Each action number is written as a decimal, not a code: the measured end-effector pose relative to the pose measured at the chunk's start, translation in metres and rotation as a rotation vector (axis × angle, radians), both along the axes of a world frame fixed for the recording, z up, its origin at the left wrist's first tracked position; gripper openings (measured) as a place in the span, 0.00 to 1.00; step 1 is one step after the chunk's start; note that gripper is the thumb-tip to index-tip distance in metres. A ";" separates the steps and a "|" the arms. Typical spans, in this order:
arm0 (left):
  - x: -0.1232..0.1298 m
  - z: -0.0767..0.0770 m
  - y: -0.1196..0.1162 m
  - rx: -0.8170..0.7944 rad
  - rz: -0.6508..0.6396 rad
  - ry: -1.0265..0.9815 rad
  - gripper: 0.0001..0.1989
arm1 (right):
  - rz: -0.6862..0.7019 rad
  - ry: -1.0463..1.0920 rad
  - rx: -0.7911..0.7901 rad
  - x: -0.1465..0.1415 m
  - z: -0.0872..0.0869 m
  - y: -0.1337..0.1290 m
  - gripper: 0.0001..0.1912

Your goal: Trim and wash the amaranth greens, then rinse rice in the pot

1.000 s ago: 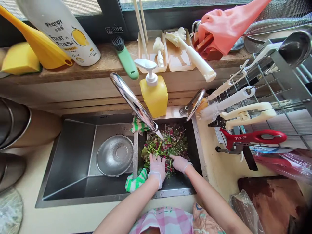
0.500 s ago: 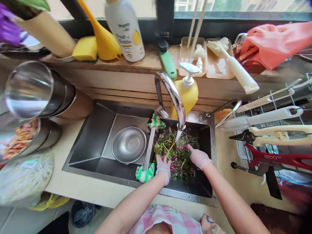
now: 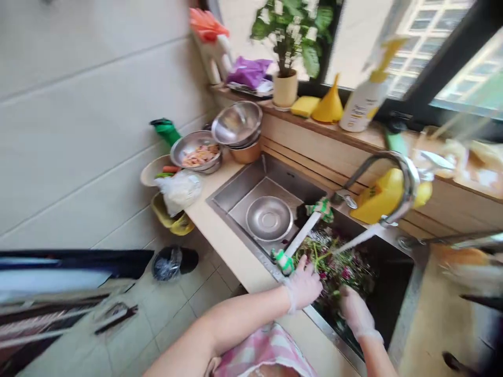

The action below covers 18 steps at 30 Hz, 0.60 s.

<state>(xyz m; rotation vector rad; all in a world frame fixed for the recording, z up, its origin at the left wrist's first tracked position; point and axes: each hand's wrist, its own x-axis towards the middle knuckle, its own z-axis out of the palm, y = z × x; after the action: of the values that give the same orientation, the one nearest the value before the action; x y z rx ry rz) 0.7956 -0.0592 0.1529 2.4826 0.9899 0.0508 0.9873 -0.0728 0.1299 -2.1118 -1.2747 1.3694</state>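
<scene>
Two of my hands are working in the right basin of the sink. My left hand (image 3: 304, 285), in a thin clear disposable glove, lies open with its fingers (image 3: 308, 267) spread against the edge of a heap of wet green-and-magenta leafy greens (image 3: 338, 267), not visibly closing on anything. My right hand (image 3: 356, 314), gloved the same way, sinks into the near side of the heap (blur hides whether it has hold of any stems, so I cannot tell). The heap fills that dark basin of the stainless-steel double sink (image 3: 243, 186), under a thin stream of water (image 3: 353, 241) from a curved chrome faucet (image 3: 404, 173), with a yellow plastic soap pump bottle (image 3: 387, 191) just behind it. A green-and-white striped cloth (image 3: 322, 208) sits at the far end of the narrow divider between the basins, and a second striped cloth (image 3: 283, 261) at its near end. A round perforated steel strainer bowl (image 3: 269, 218) lies in the left basin. Nested steel bowls (image 3: 236, 123) stand on the cream worktop (image 3: 231, 230) beyond the sink.
</scene>
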 end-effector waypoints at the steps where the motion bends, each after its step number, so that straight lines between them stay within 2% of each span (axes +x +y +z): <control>1: -0.011 0.000 -0.002 0.018 0.018 -0.026 0.14 | -0.022 -0.014 0.007 -0.003 0.005 0.003 0.17; 4: -0.062 0.007 -0.007 -0.040 0.067 -0.197 0.19 | -0.073 0.092 0.088 -0.033 0.022 0.015 0.18; 6: -0.110 0.013 -0.015 -0.095 0.213 -0.345 0.21 | -0.043 0.222 0.099 -0.075 0.034 0.020 0.20; 8: -0.169 0.017 -0.029 -0.145 0.443 -0.548 0.20 | 0.058 0.322 0.088 -0.138 0.043 0.019 0.22; 10: -0.238 0.015 -0.048 -0.226 0.752 -0.770 0.19 | 0.213 0.377 0.081 -0.217 0.047 0.013 0.22; 14: -0.392 -0.002 -0.097 -0.459 1.430 -1.166 0.24 | 0.571 0.431 0.176 -0.406 0.050 -0.004 0.17; 15: -0.430 -0.005 -0.112 -0.491 1.597 -1.262 0.27 | 0.661 0.432 0.281 -0.454 0.052 -0.008 0.16; 17: -0.496 -0.009 -0.144 -0.488 1.791 -1.387 0.32 | 0.805 0.373 0.552 -0.544 0.057 -0.013 0.14; 18: -0.524 -0.009 -0.162 -0.470 1.880 -1.387 0.34 | 0.850 0.326 0.688 -0.585 0.059 -0.014 0.14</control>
<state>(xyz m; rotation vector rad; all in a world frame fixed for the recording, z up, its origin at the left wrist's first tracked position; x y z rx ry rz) 0.2720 -0.2209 0.1436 0.0444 1.6781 1.4940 0.4021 -0.0873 0.1888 -0.8617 -2.1887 1.1872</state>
